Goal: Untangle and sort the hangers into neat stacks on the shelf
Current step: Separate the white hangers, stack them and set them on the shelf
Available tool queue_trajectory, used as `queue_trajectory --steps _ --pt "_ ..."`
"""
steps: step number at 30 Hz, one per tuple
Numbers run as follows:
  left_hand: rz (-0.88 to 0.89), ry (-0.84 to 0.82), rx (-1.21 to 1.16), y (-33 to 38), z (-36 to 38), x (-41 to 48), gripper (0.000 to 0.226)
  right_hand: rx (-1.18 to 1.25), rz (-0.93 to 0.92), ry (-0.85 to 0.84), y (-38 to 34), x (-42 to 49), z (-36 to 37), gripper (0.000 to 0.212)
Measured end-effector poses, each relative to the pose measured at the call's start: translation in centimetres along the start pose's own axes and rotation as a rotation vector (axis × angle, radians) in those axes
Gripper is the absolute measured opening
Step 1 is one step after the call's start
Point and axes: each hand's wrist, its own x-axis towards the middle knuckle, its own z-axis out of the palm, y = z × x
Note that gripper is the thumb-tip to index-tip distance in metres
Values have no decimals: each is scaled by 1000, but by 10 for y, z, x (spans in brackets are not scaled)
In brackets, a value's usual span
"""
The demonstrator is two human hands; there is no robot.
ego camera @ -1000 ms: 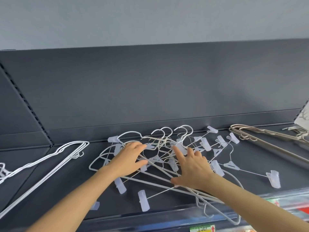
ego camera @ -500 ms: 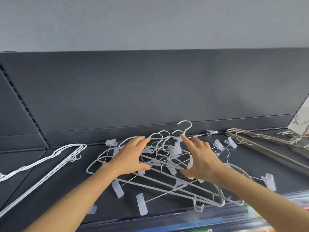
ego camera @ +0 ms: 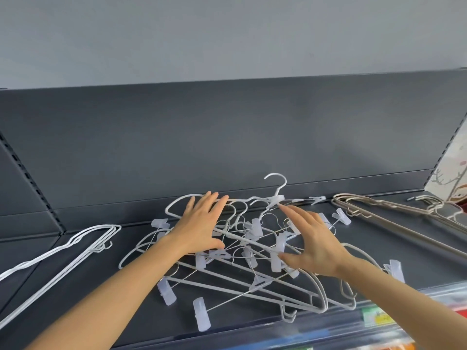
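Together, left hand (ego camera: 202, 226) and right hand (ego camera: 313, 246) cover hangers (ego camera: 257, 227) (label (ego camera: 376, 317) blurred).

The tangle of clip hangers (ego camera: 252, 274) lies on the shelf (ego camera: 88, 311) under the left hand (ego camera: 202, 228) and right hand (ego camera: 316, 243); 1 hanger stack (ego camera: 75, 246) lies well left of the left hand; another hanger stack (ego camera: 391, 215) lies right of the right hand; the back panel (ego camera: 227, 137) stands behind both.

A tangled heap of white clip hangers (ego camera: 252, 258) lies mid-shelf (ego camera: 75, 286), between white hangers (ego camera: 75, 246) and beige hangers (ego camera: 394, 215).
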Motion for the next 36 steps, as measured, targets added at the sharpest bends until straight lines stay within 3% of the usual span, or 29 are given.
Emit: queue_trajectory --steps 7,10,13,16,22,26,31,36 --pt "88 -135 -58 9 -8 -6 112 123 -122 -58 2 1 11 97" --pt "71 -95 -57 5 -10 -13 107 127 -152 -116 4 5 14 88" --pt "61 -71 -24 -4 -7 -21 109 211 -77 -143 6 19 9 69" --pt "75 -72 14 -6 -7 -28 109 139 51 -82 9 44 5 59" --pt "53 -78 2 3 -15 -34 111 83 -20 -179 -12 78 22 45" --pt "28 -90 -8 2 -17 -39 119 161 -8 -55 -18 86 27 22" --pt "-8 -128 -36 3 -17 -42 121 241 -32 135 -9 84 18 18" --pt "-71 -127 -85 -4 -14 -43 118 312 56 223 -1 85 3 17"
